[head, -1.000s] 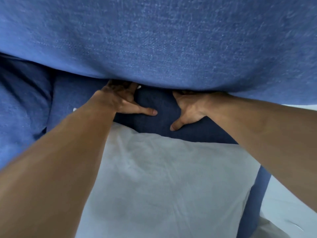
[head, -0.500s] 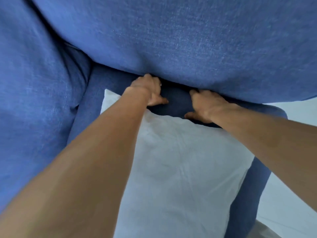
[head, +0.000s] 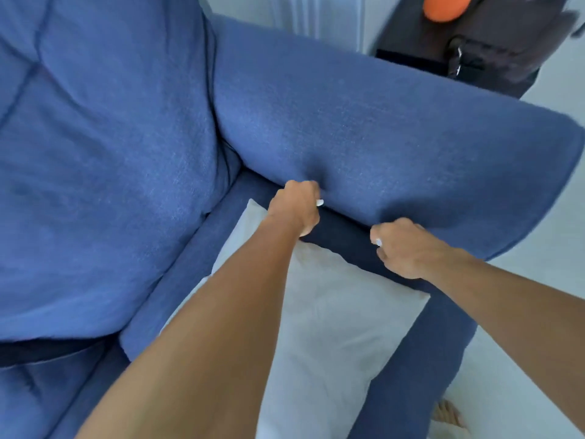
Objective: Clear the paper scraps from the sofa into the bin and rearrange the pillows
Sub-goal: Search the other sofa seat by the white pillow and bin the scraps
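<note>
At the centre of the frame, my left hand (head: 296, 207) curls tight against the foot of the blue armrest (head: 395, 131), pinching a small white paper scrap (head: 319, 202). Just right and lower, my right hand (head: 408, 248) curls round a second paper scrap (head: 378, 241). Lower centre, the white pillow (head: 332, 318) lies on the sofa seat.

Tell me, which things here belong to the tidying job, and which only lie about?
Job: sofa, pillow, white bits, maybe scraps, pinched by left hand and right hand.
Lying about: dark bag, orange thing.
</note>
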{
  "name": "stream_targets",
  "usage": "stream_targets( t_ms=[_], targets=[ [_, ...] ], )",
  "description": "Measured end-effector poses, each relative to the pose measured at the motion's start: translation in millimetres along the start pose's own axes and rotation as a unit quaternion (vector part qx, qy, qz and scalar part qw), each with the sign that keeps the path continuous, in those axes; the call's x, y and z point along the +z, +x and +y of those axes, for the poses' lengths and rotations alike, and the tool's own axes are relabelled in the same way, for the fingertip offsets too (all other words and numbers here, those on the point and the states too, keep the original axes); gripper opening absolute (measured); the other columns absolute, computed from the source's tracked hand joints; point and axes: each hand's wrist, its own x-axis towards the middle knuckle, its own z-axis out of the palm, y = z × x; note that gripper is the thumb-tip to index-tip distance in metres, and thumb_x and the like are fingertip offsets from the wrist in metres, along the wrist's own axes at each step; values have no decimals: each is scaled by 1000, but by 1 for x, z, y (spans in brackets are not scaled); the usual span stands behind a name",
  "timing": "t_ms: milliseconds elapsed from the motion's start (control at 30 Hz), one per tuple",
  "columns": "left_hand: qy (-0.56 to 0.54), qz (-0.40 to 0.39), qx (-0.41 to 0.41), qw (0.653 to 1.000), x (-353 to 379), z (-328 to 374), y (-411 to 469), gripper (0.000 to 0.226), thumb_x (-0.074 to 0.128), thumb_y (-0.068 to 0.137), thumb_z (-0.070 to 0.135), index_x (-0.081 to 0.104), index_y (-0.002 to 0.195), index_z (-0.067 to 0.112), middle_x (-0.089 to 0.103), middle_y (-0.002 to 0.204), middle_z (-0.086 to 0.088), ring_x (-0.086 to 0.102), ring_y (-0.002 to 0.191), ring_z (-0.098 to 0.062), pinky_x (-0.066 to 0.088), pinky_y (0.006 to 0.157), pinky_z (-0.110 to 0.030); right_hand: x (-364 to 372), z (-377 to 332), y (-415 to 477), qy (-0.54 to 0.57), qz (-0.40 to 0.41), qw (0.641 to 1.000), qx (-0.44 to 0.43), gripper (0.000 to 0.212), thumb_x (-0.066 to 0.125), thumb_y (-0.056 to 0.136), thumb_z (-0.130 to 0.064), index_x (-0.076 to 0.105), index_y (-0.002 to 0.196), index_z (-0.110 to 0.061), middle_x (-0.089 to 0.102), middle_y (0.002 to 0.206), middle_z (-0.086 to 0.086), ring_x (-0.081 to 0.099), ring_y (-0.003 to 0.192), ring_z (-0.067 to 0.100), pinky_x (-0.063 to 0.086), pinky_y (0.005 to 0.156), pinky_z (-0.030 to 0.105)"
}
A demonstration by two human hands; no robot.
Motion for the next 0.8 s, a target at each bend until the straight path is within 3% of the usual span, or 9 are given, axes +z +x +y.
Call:
stream_targets(
  t_ms=[67,133,233,333,400,500,633,733,800],
  targets=[
    [-33,38,-7,999,-28,10,-25,42,45,90,4,55,126,24,52,121,-9,52,96,-30,42,69,-33,-24,1,-19,4,26,999,-24,23,42,96,-7,53,115,-15,41,102,7,43,87,25,39,62,28],
    [-46,29,-20,998,-38,10,-36,49,40,90,2,57,126,29,51,120,-7,51,93,-29,44,68,-33,-31,-4,-19,6,35,999,-35,28,42,95,-5,54,119,-13,41,98,8,44,85,26,41,66,31],
    [-36,44,-55,997,-88,18,-82,50,35,88,-2,65,120,23,52,120,-7,56,100,-31,53,81,-37,-85,-11,-55,-31,79,993,-82,34,43,91,0,59,120,-9,53,107,14,58,94,33,49,71,35],
    [-36,155,-103,982,-182,50,-189,43,39,84,0,69,108,18,57,119,-7,57,101,-33,54,87,-41,-180,-10,-152,-40,171,974,-142,36,44,89,2,62,119,-7,58,121,17,59,108,35,54,85,43],
    [-25,207,-106,972,-220,56,-221,39,44,83,2,70,105,20,60,119,-4,58,103,-31,53,87,-39,-222,-14,-179,-47,222,959,-169,33,47,88,0,65,113,-11,60,118,13,60,104,33,54,81,37],
    [-35,256,-121,958,-265,71,-281,42,48,87,2,67,117,24,60,125,-2,58,111,-28,52,88,-36,-272,-23,-227,-52,257,946,-192,27,50,89,-1,64,111,-8,60,117,14,59,102,33,49,80,31],
    [-31,313,-137,939,-317,82,-353,40,48,92,4,63,124,22,56,127,-3,54,114,-27,50,87,-35,-329,-41,-288,-68,304,923,-226,27,51,85,0,58,111,-4,53,120,21,56,105,37,48,80,32],
    [-60,365,-177,912,-348,77,-408,31,52,93,11,66,119,21,55,125,-5,57,109,-28,49,83,-32,-362,-67,-336,-78,331,906,-253,25,46,86,5,56,107,-5,48,115,19,53,93,37,45,70,30],
    [-64,394,-205,894,-363,69,-436,30,51,94,13,66,119,19,54,124,-7,58,108,-30,47,79,-30,-379,-84,-359,-78,363,890,-264,27,45,87,3,58,110,-4,49,117,18,52,90,35,47,74,31]
  ],
)
